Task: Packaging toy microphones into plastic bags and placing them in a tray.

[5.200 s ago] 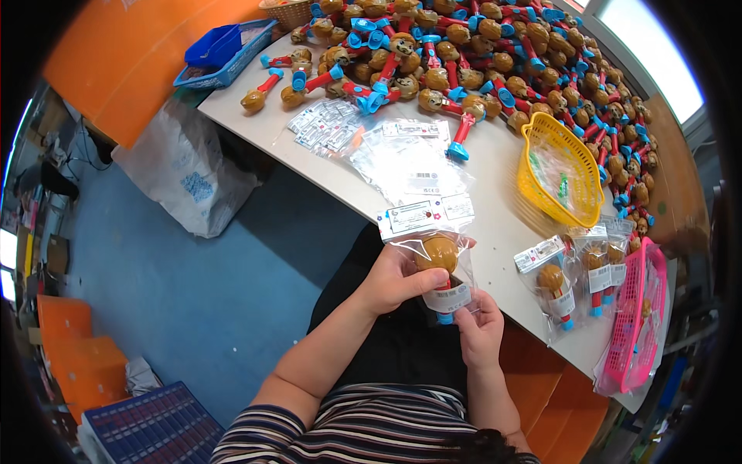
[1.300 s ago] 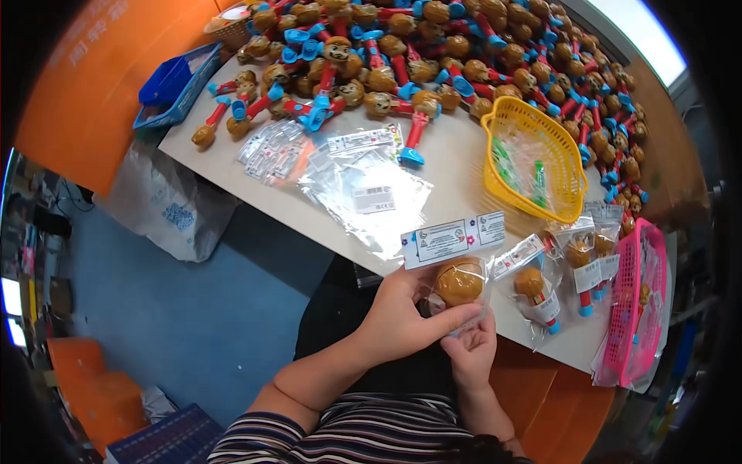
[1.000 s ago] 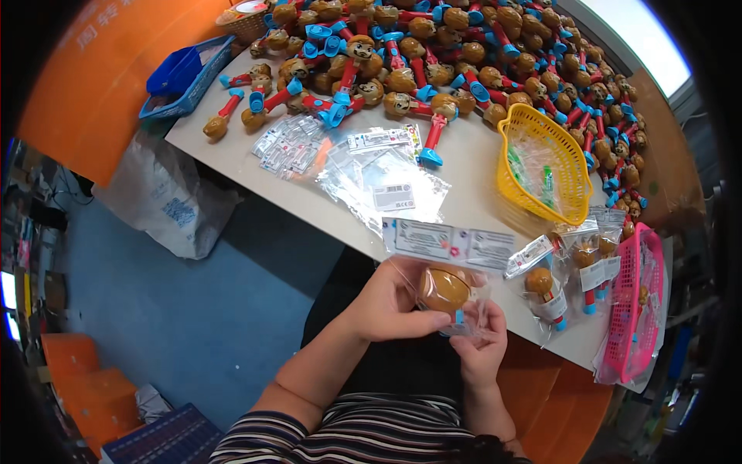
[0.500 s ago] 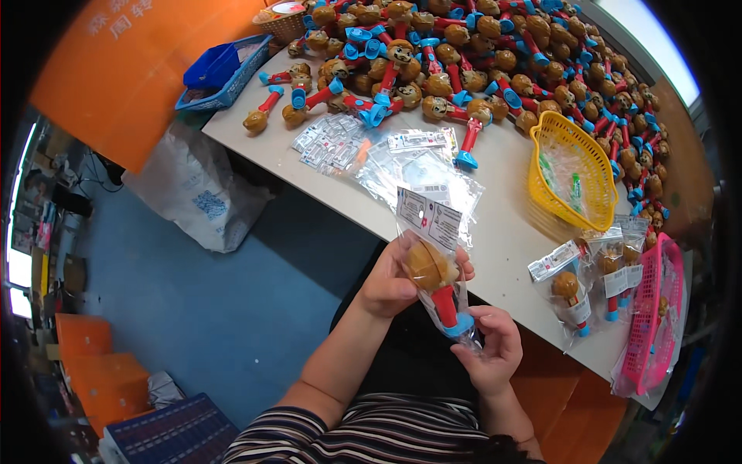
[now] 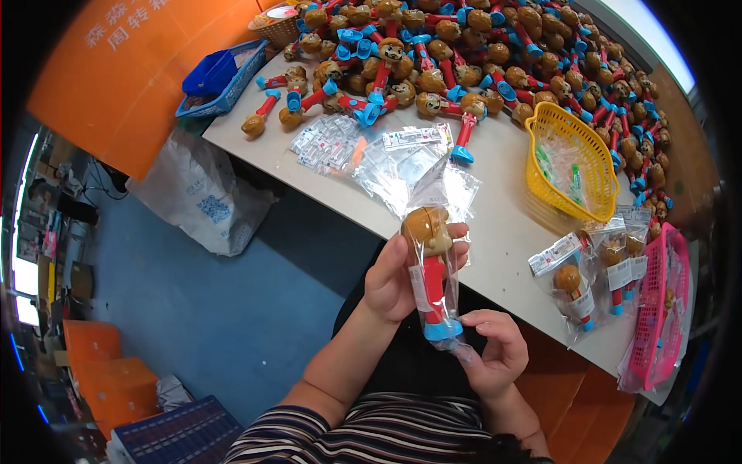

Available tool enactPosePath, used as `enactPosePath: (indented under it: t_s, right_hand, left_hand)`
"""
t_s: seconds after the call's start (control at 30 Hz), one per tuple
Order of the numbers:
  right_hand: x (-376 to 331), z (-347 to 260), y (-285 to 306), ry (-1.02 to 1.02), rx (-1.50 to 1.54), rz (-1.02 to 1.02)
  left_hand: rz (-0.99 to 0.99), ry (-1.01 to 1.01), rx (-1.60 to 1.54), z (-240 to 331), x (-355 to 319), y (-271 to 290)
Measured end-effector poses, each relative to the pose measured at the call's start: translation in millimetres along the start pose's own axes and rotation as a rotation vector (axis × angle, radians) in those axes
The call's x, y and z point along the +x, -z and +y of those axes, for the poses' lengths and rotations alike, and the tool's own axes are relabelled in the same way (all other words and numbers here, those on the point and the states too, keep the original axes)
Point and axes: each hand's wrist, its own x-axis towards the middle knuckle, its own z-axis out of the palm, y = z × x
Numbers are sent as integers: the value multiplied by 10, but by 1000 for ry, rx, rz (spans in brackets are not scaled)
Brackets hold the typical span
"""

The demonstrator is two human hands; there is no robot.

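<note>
The left hand (image 5: 394,286), thumb raised, holds the bagged toy (image 5: 435,282) near centre toward four o'clock; the right hand (image 5: 496,357) sits curled by its base toward five, whether gripping I cannot tell.

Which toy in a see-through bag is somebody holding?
The bagged toy in the left hand, with the right hand at its blue end. The other bagged toys beside the pink basket lie on the table, untouched by any hand.

bagged toy (image 5: 434,282) before the flat bags (image 5: 396,161) on the table (image 5: 498,224), toy heap (image 5: 468,75) behind them, basket (image 5: 553,203) to their right
</note>
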Motion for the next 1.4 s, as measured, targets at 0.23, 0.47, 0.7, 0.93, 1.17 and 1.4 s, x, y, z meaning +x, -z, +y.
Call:
enactPosePath:
  t_s: [0.23,0.47,0.7,0.93,1.17,1.4]
  right_hand:
    - [63,-38,3,7,48,27]
    - [106,-80,78,-34,51,79]
    - [317,-141,226,-354,-21,64]
    - [395,-151,383,-486,-28,-80]
    - [456,-106,396,-258,-328,-99]
    - [434,30,444,170,-319,-88]
  left_hand:
    - [-1,-4,-109,-1,-27,-61]
    - [218,-6,81,-15,-8,-267]
    - [487,-33,437,-68,13,-336]
    - [489,-104,487,-141,44,-332]
    - [477,-133,467,-143,82,-305]
    - [493,-197,438,-34,154,-142]
